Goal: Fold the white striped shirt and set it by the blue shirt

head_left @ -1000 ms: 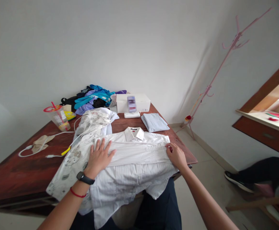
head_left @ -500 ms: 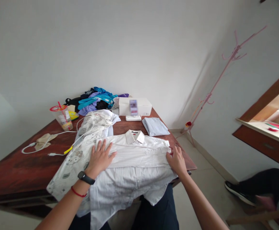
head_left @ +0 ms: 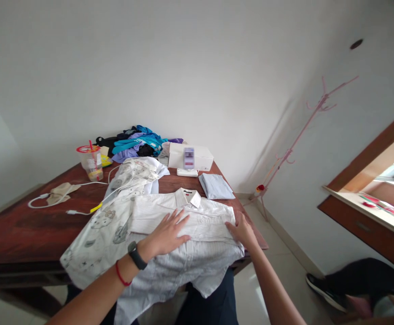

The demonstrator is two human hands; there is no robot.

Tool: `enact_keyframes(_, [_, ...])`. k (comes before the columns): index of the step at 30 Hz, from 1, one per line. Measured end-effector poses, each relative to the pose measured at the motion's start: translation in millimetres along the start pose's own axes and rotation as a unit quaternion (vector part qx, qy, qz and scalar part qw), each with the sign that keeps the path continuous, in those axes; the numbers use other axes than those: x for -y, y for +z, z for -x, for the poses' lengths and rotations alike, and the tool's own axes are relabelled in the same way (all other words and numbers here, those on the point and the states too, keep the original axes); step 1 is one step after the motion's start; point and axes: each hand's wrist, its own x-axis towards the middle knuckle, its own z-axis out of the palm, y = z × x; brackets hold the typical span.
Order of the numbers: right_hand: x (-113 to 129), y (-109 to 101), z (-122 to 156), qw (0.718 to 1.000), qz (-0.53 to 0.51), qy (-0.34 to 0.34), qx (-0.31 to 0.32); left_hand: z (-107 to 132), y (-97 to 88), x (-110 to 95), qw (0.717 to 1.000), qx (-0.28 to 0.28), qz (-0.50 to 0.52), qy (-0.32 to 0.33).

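A white striped button-up shirt [head_left: 183, 259] lies on the table with its collar away from me and its lower part hanging over the front edge. A long sleeve is laid across its chest. My left hand [head_left: 166, 232] rests flat on that sleeve, fingers spread. At the right side of the shirt, my right hand [head_left: 242, 230] has its thumb and fingers curled around the fabric edge. Left of and partly beneath the shirt is a white cartoon-print garment [head_left: 98, 234].
On the wooden table [head_left: 17, 230] are a plastic cup [head_left: 91, 162], a white cable [head_left: 109, 194], a clothes pile [head_left: 139, 144], a white box [head_left: 202, 155], a phone [head_left: 189, 158] and a folded light-blue garment [head_left: 217, 186]. A pink coat rack [head_left: 297, 140] stands to the right.
My left hand has slid right, from the shirt's left side to the middle of the sleeve. My right hand stays at the right edge. The camera view has shifted slightly.
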Motion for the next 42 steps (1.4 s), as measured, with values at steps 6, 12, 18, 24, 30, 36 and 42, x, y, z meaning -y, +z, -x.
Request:
enact_keyframes(6, [-0.8,1.9,0.5,0.991,-0.115,-0.068,-0.024,-27.9,38.1,-11.6,0.998,0.000,0.040,0.043])
enact_keyframes(12, [33.8,-8.5,3.3,0.970,-0.180,-0.162,-0.001,-26.7,64.0,-9.0,0.995,-0.063,-0.026,0.071])
enact_keyframes(18, [98.3,-7.0,6.1,0.956,-0.145,-0.248,0.061,-26.5,68.1,-7.7,0.992,-0.089,-0.047,0.078])
enact_keyframes(24, [150.0,24.5,10.4,0.954,-0.080,-0.264,0.116,-25.0,68.5,-10.3,0.993,-0.093,-0.032,0.072])
enact_keyframes(30, [166.2,49.7,22.8,0.955,-0.005,-0.268,0.125,-24.0,68.8,-10.3,0.995,-0.086,-0.017,0.058])
enact_keyframes(36, [156.2,51.5,24.8,0.957,-0.028,-0.264,0.120,-25.0,70.3,-10.8,0.995,-0.086,-0.012,0.053])
enact_keyframes(42, [148.9,53.3,22.0,0.958,-0.111,-0.242,0.110,-20.9,39.2,-15.3,0.991,-0.065,0.118,0.027])
